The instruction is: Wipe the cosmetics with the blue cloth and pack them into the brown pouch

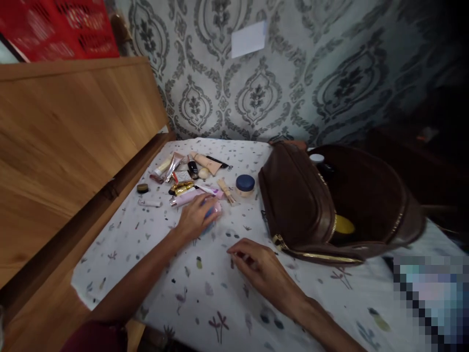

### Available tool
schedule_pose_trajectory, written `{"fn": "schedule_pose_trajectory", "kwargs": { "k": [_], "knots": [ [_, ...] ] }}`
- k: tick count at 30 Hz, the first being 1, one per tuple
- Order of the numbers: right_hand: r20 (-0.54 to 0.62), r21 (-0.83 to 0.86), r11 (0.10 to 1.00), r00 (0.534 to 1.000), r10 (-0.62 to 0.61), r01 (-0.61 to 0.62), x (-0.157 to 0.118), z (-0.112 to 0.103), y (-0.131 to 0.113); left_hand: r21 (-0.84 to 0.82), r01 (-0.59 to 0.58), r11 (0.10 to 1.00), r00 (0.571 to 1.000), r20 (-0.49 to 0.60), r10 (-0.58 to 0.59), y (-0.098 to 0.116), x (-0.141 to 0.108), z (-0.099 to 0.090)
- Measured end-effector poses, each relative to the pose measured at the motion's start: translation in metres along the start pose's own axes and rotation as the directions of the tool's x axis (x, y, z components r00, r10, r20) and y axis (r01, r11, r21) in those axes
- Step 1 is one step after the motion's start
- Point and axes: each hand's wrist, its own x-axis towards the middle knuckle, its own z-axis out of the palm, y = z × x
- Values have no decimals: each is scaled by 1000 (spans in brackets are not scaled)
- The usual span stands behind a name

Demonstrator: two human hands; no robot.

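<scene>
My left hand (194, 215) is closed over a small blue and pink container (213, 213), partly hidden under the fingers. My right hand (258, 264) rests low over the cloth with loosely bent fingers, and nothing shows between them. Just beyond the left hand, a pile of cosmetics includes a pink tube (185, 197), a peach tube (205, 163), a dark bottle (192, 168) and gold-coloured pieces (183, 188). Beside them stands a round jar with a blue lid (245, 183). To the right lies a brown bag (293, 195), unzipped, with a yellow item (343, 225) inside.
A white patterned cloth (198, 293) covers the table against a patterned wall (227, 98). On the left rises a wooden panel (80, 112) with a red basket (62, 29) above it. A blurred-out rectangular object (432, 298) lies at the lower right.
</scene>
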Motion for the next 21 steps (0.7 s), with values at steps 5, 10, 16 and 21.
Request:
{"fn": "schedule_pose_trajectory", "kwargs": {
  "k": [5, 10, 16, 21],
  "knots": [
    [-13, 30, 999, 1000, 14, -13, 15, 12, -10, 23, 135, 991, 991, -4, -135, -38, 19, -14],
    [15, 46, 999, 1000, 16, -16, 21, 26, -16, 179, 566, 805, 823, -66, -564, -134, 17, -44],
    [-22, 74, 995, 998, 67, -65, 20, 40, -8, 238, 746, 622, 627, 64, -776, -201, 0, -44],
    [-5, 261, 949, 983, 186, -178, 19, 41, 4, 135, 747, 651, 656, 10, -755, -196, -2, -46]
  ]
}}
